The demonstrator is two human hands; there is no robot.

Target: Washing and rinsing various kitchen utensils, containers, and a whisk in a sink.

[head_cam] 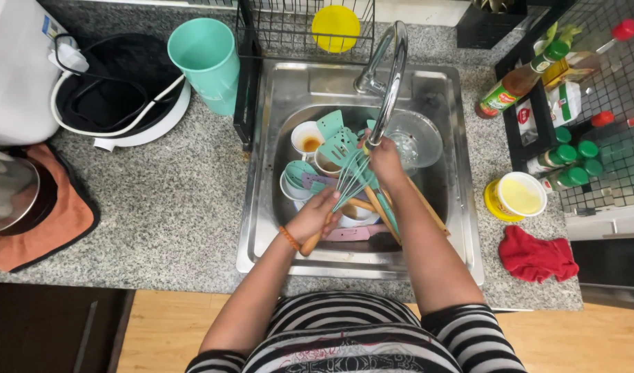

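Over the steel sink (275, 228), my left hand (315, 215) grips the wooden handle of a teal whisk (350, 176); the wires point up toward the tap. My right hand (384, 160) is closed on the whisk's wire head, right under the spout of the curved faucet (391, 76). Below the hands lie several teal utensils with wooden handles, among them a slotted turner (336, 146). White cups (306, 138) and a glass bowl (415, 138) sit in the basin, and a pink utensil (348, 233) lies near the front wall.
A teal cup (208, 62) stands left of the sink beside a black dish rack (289, 27) holding a yellow lid. A rice cooker with a cord (116, 90) and an orange cloth (47, 221) are at left. Sauce bottles (520, 83), a yellow tub (515, 197) and a red cloth (536, 255) are at right.
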